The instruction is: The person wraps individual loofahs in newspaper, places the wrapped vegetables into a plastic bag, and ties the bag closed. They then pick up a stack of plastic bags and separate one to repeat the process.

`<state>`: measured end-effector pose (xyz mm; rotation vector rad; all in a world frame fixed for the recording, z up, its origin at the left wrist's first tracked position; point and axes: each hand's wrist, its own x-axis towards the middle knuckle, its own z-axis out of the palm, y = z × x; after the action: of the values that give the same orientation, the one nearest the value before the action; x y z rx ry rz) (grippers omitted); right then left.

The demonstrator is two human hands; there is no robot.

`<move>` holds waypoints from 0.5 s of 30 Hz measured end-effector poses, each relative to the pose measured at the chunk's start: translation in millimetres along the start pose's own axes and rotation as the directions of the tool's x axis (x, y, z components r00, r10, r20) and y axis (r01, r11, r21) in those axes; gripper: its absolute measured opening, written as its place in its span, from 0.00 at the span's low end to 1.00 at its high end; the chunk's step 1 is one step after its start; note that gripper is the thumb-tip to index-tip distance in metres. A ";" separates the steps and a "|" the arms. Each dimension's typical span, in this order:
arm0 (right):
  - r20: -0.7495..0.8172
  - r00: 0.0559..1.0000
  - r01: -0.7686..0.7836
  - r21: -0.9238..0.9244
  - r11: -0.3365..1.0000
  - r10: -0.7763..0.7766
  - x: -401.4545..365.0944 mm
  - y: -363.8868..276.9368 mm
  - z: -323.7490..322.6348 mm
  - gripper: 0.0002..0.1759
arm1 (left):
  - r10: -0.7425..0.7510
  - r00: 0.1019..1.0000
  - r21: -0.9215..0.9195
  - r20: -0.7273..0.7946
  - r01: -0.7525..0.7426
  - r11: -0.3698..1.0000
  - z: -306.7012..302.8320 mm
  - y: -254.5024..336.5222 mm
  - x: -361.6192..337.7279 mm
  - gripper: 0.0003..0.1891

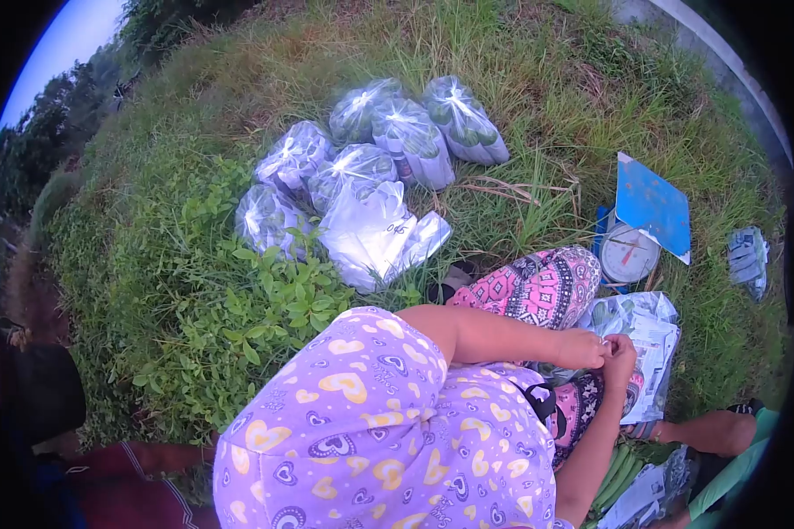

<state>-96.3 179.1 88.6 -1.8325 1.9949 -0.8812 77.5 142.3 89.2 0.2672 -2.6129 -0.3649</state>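
My left hand [582, 349] and my right hand [620, 360] meet over my lap, fingertips pinched together. Whatever lies between them is too small to make out. Just beyond my hands, beside my patterned trouser leg [538, 291], rests a clear plastic bag [610, 310] with newspaper [655, 344] in and around it. A weighing scale [631, 254] with a round dial and a tilted blue pan [651, 208] stands on the grass past my knee.
Several knotted clear bags of green produce [410, 132] sit on the grass, with white plastic bags [370, 234] in front. A folded plastic packet [747, 260] lies at far right. Long green vegetables [622, 476] lie near another person's arm [706, 432]. Leafy plants [273, 309] grow at left.
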 end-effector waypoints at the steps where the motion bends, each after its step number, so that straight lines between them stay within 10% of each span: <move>1: -0.014 1.000 0.020 -0.014 1.000 -0.021 -0.1 4.7 1.9 0.05 | -0.022 0.999 0.029 0.041 0.021 0.999 3.3 0.1 -0.4 0.05; 9: 0.038 0.997 -0.065 0.121 0.990 0.061 0.5 7.8 -2.5 0.05 | -0.144 0.989 -0.146 -0.012 0.141 0.979 -1.2 13.6 1.9 0.10; 12: -0.198 0.979 0.082 0.133 0.988 -0.054 -0.7 21.0 -10.8 0.08 | -0.284 0.952 -0.241 -0.116 0.250 0.938 -15.3 23.0 10.5 0.15; 15: -0.322 0.931 -0.099 0.228 0.969 0.171 -0.2 61.9 -6.0 0.13 | -0.513 0.857 -0.245 -0.046 0.488 0.838 16.7 14.1 27.2 0.21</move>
<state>-148.9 180.9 55.4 -1.4868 2.0974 -1.3824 44.1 152.2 91.2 0.8758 -2.3307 -0.7959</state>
